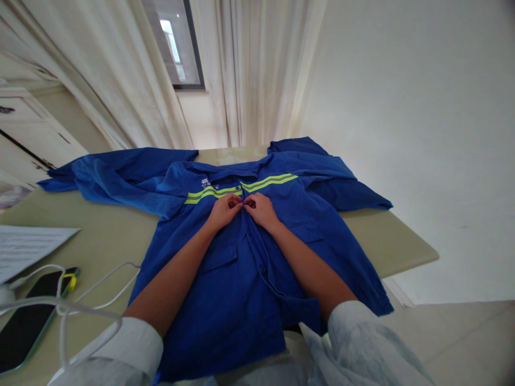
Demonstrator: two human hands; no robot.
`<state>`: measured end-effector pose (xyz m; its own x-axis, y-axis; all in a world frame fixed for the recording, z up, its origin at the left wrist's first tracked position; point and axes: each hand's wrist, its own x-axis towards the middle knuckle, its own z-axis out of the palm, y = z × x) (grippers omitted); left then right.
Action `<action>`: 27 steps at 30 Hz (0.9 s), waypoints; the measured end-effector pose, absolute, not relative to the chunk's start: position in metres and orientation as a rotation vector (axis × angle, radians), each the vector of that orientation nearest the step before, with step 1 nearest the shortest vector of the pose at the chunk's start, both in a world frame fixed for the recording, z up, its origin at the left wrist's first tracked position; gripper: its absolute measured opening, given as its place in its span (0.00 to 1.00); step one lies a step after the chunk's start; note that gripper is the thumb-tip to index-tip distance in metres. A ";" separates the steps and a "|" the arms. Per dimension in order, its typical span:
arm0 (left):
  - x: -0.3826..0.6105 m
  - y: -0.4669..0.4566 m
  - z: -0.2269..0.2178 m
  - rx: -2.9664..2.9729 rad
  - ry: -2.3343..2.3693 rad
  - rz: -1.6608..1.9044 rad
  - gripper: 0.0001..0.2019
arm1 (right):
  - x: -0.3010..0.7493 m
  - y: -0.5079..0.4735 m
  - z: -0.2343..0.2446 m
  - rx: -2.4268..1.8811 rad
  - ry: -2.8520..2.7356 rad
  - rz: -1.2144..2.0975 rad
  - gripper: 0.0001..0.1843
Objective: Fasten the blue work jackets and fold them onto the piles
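Behind bunched fingers (234,201), shirt (241,284) placket unseen

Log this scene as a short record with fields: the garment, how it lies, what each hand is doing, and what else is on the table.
garment: blue shirt with yellow-green stripes across the chest
position: flat on the table, front up, sleeves spread to both sides
left hand: fingertips pinched on the shirt's front opening, just below the stripes
right hand: same spot, touching the left hand
left of shirt: phone, white cable, paper
behind: pale curtains
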<state>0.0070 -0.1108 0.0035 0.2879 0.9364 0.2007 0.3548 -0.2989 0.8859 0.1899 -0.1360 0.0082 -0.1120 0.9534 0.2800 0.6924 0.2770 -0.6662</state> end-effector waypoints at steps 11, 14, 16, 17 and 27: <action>0.009 -0.110 0.001 1.560 1.121 1.039 0.17 | 0.192 -0.134 0.009 -1.439 -1.855 0.511 0.04; 0.008 -0.108 0.003 1.572 1.137 1.029 0.18 | 0.195 -0.131 0.008 -1.370 -1.861 0.531 0.03; 0.008 -0.107 0.004 1.599 1.165 1.011 0.16 | 0.196 -0.131 0.008 -1.332 -1.873 0.515 0.03; 0.008 -0.107 0.005 1.629 1.187 1.000 0.15 | 0.196 -0.131 0.008 -1.319 -1.878 0.503 0.03; 0.011 -0.109 0.008 1.662 1.258 0.951 0.13 | 0.191 -0.140 0.013 -1.348 -1.895 0.416 0.03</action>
<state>0.0111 -0.1090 0.0078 0.2133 0.9731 0.0869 0.3492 -0.1590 0.9235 0.1912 -0.1404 0.0131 -0.1544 0.9071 0.3915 0.6596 0.3896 -0.6428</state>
